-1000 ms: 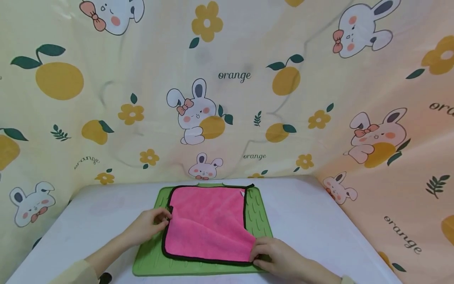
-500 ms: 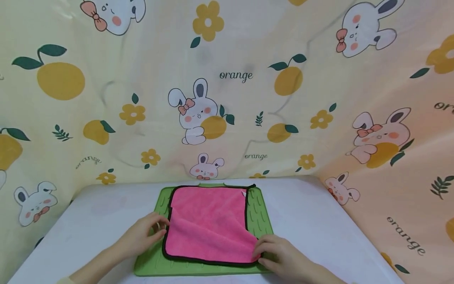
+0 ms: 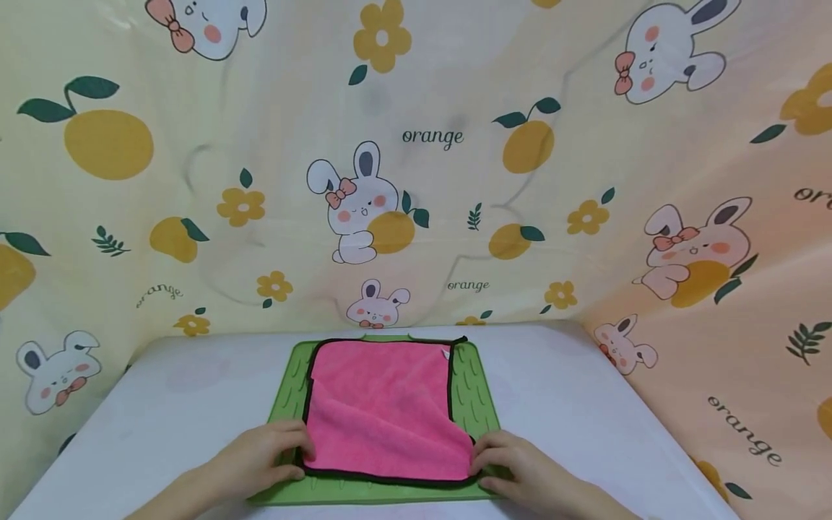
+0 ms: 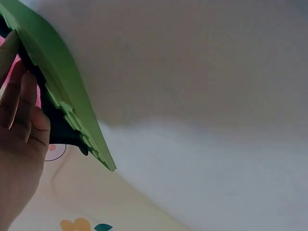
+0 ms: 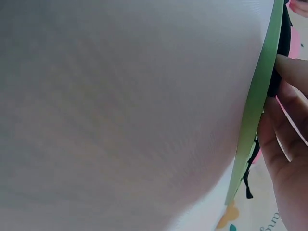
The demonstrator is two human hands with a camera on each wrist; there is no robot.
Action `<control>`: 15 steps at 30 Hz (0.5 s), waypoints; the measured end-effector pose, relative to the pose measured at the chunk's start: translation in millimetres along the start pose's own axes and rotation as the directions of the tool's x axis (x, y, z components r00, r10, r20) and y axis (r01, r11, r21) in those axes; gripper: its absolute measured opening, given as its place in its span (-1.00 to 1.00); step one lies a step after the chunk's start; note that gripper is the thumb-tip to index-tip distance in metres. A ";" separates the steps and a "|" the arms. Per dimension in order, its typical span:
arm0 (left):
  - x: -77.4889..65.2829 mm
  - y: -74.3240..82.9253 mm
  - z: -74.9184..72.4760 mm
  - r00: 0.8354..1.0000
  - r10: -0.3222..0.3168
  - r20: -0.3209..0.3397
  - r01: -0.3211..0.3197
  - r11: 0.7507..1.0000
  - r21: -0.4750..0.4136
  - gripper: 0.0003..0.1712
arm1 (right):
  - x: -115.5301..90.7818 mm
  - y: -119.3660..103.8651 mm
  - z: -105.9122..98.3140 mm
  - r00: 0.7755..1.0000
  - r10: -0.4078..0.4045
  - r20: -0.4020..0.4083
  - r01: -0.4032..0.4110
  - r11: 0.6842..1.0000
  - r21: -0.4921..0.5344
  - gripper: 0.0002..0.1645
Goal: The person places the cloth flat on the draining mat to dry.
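Note:
A pink cloth (image 3: 383,412) with black edging lies spread over a green ridged mat (image 3: 364,495). At its near left corner, my left hand (image 3: 263,455) has bent fingers over the black edge and the thumb close below them. The left wrist view shows thumb and fingers of that hand (image 4: 21,120) either side of the dark edging. My right hand (image 3: 520,462) pinches the near right corner, where the cloth's side edge kinks outward. In the right wrist view, the thumb (image 5: 291,72) presses on the black edging (image 5: 284,43) just above the green mat's rim (image 5: 255,106).
The mat sits on a white table (image 3: 195,390). Behind and to the right rises a cream curtain (image 3: 429,188) printed with rabbits, oranges and flowers. A small white tag (image 3: 445,354) shows near the cloth's far right corner.
My left hand has slid from the middle of the cloth's left edge toward me to the near left corner. My right hand has drawn the near right corner slightly outward.

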State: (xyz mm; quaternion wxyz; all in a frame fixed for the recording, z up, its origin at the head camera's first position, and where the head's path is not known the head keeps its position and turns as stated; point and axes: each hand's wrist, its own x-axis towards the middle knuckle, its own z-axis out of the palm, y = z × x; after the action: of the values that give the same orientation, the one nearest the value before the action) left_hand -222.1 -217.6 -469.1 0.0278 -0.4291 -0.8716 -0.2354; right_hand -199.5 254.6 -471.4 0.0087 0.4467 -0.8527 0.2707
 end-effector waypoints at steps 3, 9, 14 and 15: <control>-0.4 -0.5 1.4 1.000 0.004 0.008 -0.004 1.000 -0.003 -0.79 | 1.7 2.7 2.1 0.999 -0.034 -0.008 0.034 0.999 -0.021 -0.76; -2.0 -1.6 3.1 0.998 0.052 -0.022 -0.051 0.997 0.060 -0.80 | 5.1 4.2 2.8 0.999 -0.046 -0.003 0.046 0.998 -0.033 -0.77; -3.2 -3.7 5.4 0.990 0.121 -0.070 -0.112 0.987 0.114 -0.81 | 6.5 3.3 1.9 1.000 -0.013 0.000 0.013 1.000 0.001 -0.79; -3.3 -4.0 5.7 0.989 0.130 -0.075 -0.121 0.986 0.119 -0.81 | 7.0 3.2 1.9 1.000 -0.008 -0.002 0.008 1.000 0.015 -0.79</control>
State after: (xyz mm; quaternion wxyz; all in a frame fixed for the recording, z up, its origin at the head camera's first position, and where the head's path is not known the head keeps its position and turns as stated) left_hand -222.2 -219.6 -476.6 0.1032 -0.4708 -0.8529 -0.2006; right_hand -205.7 249.9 -472.6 0.0071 0.4498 -0.8488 0.2777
